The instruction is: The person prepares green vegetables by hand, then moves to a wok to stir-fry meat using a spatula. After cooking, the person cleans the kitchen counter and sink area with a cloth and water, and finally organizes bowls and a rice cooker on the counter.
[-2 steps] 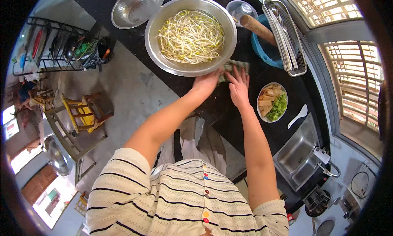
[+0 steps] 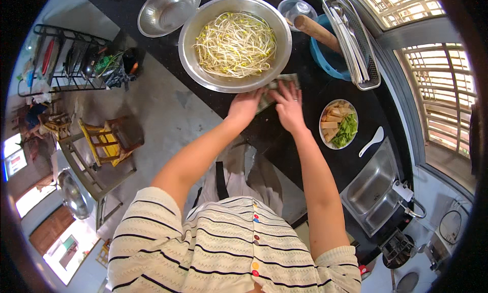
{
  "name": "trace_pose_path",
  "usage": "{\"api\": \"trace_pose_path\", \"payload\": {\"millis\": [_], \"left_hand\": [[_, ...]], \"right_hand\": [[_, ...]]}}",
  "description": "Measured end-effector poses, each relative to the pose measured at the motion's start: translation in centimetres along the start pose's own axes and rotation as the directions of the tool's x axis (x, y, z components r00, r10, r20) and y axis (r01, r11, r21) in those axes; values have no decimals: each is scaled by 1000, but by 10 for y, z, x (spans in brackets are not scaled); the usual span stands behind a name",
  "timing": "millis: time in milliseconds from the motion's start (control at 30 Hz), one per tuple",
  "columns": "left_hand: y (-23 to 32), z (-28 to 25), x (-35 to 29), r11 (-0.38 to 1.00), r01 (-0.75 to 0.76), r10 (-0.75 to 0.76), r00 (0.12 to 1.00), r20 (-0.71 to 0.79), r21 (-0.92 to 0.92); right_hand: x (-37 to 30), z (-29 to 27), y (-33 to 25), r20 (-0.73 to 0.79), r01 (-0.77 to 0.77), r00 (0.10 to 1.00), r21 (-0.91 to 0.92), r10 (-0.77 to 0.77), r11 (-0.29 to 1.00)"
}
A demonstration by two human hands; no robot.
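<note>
A folded checked cloth [image 2: 290,80] lies on the black counter just below a wide steel bowl [image 2: 190,69]. Bean sprouts [image 2: 236,44] fill the bowl's middle. My left hand [image 2: 244,108] is by the bowl's near rim, its fingers drawn together on the cloth's left end; the fingertips are partly hidden. Flat on the cloth's right part lies my right hand [image 2: 289,110], with its fingers spread. To its right is a white plate [image 2: 324,137] of cut tan pieces [image 2: 331,121] and chopped greens [image 2: 347,130].
Beyond the bowl stands a steel colander [image 2: 165,13]. A blue basin [image 2: 321,62], a wooden rolling pin [image 2: 319,34], a clear plastic bowl [image 2: 287,7] and a wire basket of chopsticks [image 2: 356,49] line the window side. A white spoon [image 2: 371,141] lies near the steel sink [image 2: 373,186].
Both hands have shifted a little left with the cloth. The whole picture has also moved slightly, and the bowl stays in its place.
</note>
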State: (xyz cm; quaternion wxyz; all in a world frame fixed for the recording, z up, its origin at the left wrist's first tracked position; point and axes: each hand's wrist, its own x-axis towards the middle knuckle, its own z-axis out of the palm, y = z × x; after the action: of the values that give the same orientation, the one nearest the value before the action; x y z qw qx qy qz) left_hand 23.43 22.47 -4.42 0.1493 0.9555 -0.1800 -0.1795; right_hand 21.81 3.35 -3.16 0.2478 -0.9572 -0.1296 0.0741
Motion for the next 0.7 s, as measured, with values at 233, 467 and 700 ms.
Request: {"api": "trace_pose_path", "payload": {"millis": [233, 467, 700], "left_hand": [[-1, 18, -107, 992, -106, 86, 963, -257, -66], [97, 52, -144, 966, -249, 239, 962, -134, -64], [220, 109, -146, 847, -524, 529, 848, 35, -91]], "right_hand": [[-58, 13, -49, 17, 263, 964, 84, -266, 961], [-191, 0, -19, 32, 91, 995, 33, -92, 995], [-336, -21, 44, 68, -224, 970, -100, 231, 969]]}}
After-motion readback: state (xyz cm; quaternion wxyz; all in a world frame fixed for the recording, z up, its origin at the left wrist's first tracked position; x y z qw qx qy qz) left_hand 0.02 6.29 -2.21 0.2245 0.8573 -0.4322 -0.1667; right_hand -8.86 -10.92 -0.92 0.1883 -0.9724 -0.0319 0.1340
